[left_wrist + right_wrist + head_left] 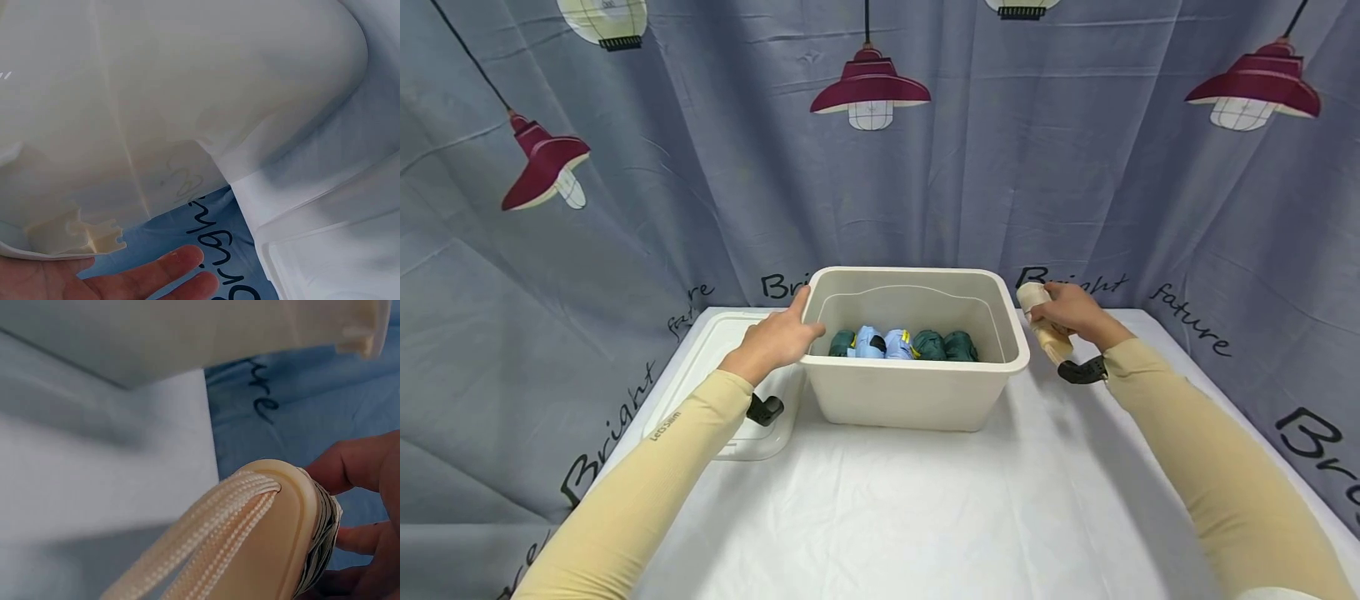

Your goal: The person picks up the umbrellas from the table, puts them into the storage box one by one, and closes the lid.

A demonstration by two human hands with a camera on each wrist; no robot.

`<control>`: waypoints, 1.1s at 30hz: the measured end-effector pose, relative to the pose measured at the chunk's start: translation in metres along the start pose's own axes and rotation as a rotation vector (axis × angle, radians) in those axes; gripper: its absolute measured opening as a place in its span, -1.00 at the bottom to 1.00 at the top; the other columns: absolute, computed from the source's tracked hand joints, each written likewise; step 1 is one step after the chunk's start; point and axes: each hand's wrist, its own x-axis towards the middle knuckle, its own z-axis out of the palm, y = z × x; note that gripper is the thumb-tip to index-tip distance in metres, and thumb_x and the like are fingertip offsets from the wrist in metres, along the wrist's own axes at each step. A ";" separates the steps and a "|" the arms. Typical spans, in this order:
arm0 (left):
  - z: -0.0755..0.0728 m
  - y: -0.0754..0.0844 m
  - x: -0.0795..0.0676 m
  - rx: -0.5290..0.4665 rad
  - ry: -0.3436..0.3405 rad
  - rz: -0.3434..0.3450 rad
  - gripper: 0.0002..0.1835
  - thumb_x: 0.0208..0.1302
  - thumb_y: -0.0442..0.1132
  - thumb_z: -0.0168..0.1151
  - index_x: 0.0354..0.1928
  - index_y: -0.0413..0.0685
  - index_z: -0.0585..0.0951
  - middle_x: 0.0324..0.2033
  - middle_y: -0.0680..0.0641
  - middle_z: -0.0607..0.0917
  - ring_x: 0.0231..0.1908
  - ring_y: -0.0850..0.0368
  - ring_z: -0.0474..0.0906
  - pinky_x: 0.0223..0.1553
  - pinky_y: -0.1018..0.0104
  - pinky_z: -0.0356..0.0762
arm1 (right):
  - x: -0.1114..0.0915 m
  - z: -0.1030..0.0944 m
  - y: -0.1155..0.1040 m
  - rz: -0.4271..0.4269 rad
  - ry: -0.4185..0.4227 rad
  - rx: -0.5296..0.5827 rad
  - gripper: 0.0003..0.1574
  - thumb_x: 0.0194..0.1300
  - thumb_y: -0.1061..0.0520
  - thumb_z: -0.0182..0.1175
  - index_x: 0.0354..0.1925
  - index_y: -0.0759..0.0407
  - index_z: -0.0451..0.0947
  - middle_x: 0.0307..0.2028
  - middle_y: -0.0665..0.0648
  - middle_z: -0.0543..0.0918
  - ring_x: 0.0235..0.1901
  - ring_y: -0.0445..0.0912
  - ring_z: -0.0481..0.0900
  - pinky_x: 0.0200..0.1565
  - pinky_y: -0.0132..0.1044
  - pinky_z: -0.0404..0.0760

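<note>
A cream plastic storage bin (910,396) stands on the table, holding a row of rolled bundles: dark green ones (929,345) and light blue ones (870,342). My left hand (775,337) is at the bin's left rim, its fingers extended along the outside. In the left wrist view the fingers (156,269) look straight below the rim. To the right of the bin, my right hand (1075,312) grips a flat beige piece (269,534) with a rounded end, cream braided cords through a hole and dark striped material along its back. Its kind is unclear.
A white lid (748,442) lies on the table left of the bin, partly under the left forearm. The table (917,517) has a white cloth. A grey-blue curtain (1022,183) with printed lamps and lettering surrounds the back and sides.
</note>
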 end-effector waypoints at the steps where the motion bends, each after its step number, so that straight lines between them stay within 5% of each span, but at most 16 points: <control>1: 0.000 0.000 0.000 -0.001 0.001 0.000 -0.11 0.37 0.20 -0.11 0.63 0.25 -0.22 0.16 -0.22 0.63 0.03 -0.17 0.60 0.02 -0.17 0.45 | -0.001 -0.001 -0.003 -0.001 -0.006 0.003 0.11 0.26 0.08 0.19 0.57 0.37 -0.14 0.27 0.52 0.38 -0.18 0.06 0.53 -0.35 -0.25 0.55; 12: 0.001 -0.001 -0.001 -0.003 -0.001 -0.003 -0.11 0.38 0.20 -0.12 0.63 0.26 -0.24 0.22 -0.24 0.60 0.07 -0.21 0.59 0.08 -0.21 0.43 | -0.020 -0.014 -0.036 -0.026 -0.039 0.021 0.07 0.32 0.06 0.14 0.60 0.28 -0.14 0.25 0.50 0.38 -0.18 0.04 0.56 -0.28 -0.22 0.58; 19: 0.001 -0.001 0.001 -0.008 0.009 0.009 -0.10 0.36 0.20 -0.11 0.63 0.23 -0.21 0.21 -0.26 0.60 0.08 -0.21 0.59 0.09 -0.21 0.43 | -0.033 -0.024 -0.055 -0.076 -0.053 0.000 0.06 0.29 0.08 0.15 0.58 0.35 -0.10 0.03 0.40 0.51 -0.30 -0.04 0.52 -0.28 -0.21 0.56; 33: 0.000 -0.001 0.000 -0.014 0.006 0.006 -0.10 0.38 0.20 -0.09 0.63 0.23 -0.20 0.23 -0.27 0.58 0.12 -0.24 0.58 0.12 -0.24 0.41 | -0.051 -0.035 -0.090 -0.116 -0.078 -0.078 0.05 0.32 0.02 0.14 0.60 0.24 -0.10 0.34 0.50 0.34 0.00 0.15 0.52 -0.15 -0.15 0.56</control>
